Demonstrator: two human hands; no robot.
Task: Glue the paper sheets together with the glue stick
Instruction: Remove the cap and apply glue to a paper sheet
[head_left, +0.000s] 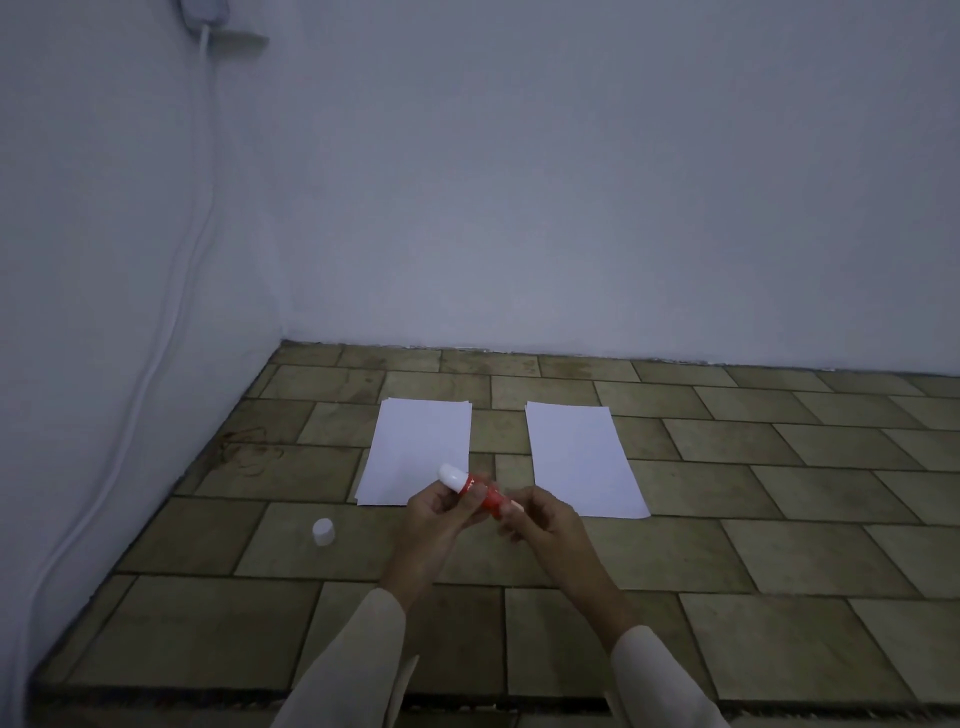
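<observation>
**Inspector:** Sleeves first, being nearest: two pale, loose cuffs entering at six o'clock. Above them the left hand (439, 512) and right hand (540, 517) meet over the tiled floor (779, 613). State of grip?

**Onlooker:** Both hold the glue stick (478, 492), which lies tilted between them, white tip towards ten o'clock. The left fingers (475, 500) are curled round the red barrel. The right fingers are pinched on its base end, as if to twist it. I cannot tell whether the base is turning.

**Inspector:** Cap?

**Onlooker:** Off. A small white cap (323, 531) stands on the floor at nine o'clock from the hands, well apart from them.

**Inspector:** Sheets?

**Onlooker:** Two, flat on the floor, side by side with a gap of bare tile between. The left sheet (415, 447) lies at eleven o'clock from the hands, the right sheet (582, 457) at one o'clock. Neither is touched. No glue shows on either, though the light is dim.

**Inspector:** Step in hand?

**Onlooker:** Preparing the stick, in my judgement; application has not begun. The next move calls for lowering the tip onto one sheet and steadying that sheet with the free hand, since thin paper will likely slide or wrinkle under the drag.

**Inspector:** Materials?

**Onlooker:** Smooth plastic cylinder with a rounded tip; thin, matte, rectangular paper; hard brownish tiles with dark joints, slightly uneven.
</observation>
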